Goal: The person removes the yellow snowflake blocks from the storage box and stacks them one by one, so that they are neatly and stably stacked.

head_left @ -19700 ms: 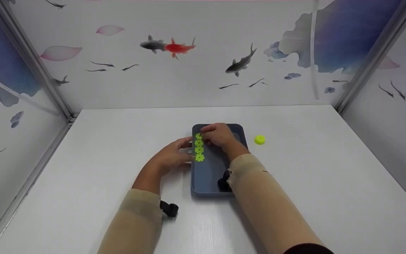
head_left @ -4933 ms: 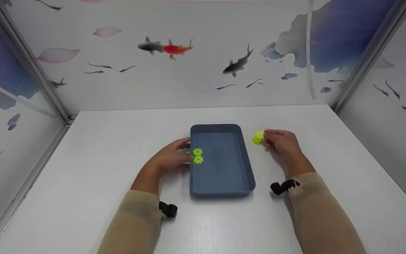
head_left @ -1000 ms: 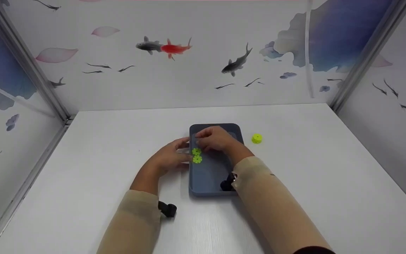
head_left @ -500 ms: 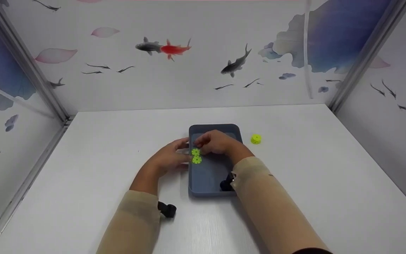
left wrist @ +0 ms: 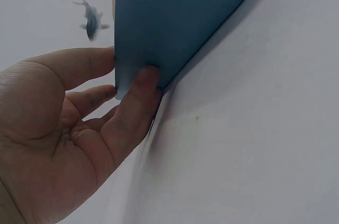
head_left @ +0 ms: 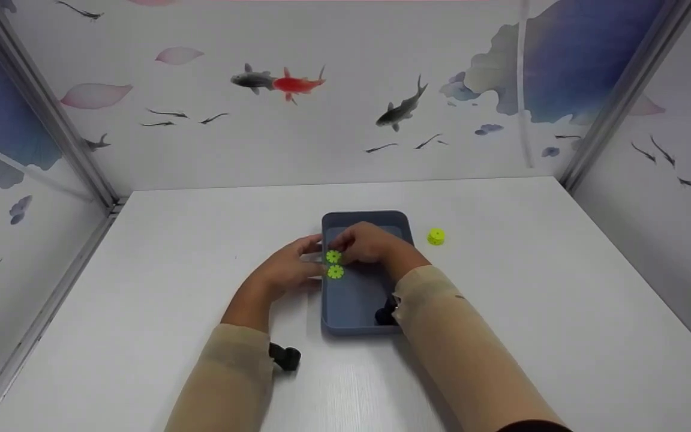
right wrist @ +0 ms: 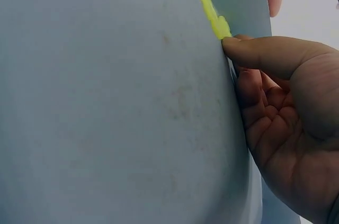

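Observation:
In the head view, a blue-grey tray [head_left: 351,312] stands on the table with two yellow-green snowflake discs along its left side. My right hand [head_left: 366,243] reaches into the tray and pinches the farther disc [head_left: 333,257] at its edge. The nearer disc [head_left: 335,272] lies just below, with a small gap between them. The right wrist view shows the thumb [right wrist: 259,52] against the yellow disc [right wrist: 223,27]; the other fingers are curled behind. My left hand [head_left: 285,267] rests spread fingertips against the tray's left wall, which the left wrist view shows as a blue side [left wrist: 175,17].
A short stack of yellow snowflake discs [head_left: 436,236] stands on the white table [head_left: 519,252], right of the tray. Printed panels [head_left: 333,144] enclose the back and both sides. A small black wrist camera [head_left: 287,358] sits below my left hand.
Since 19.7 seconds ago the column in the tray has shrunk to two discs and the stack has grown. In the last half second the farther disc has shifted slightly away from the nearer one.

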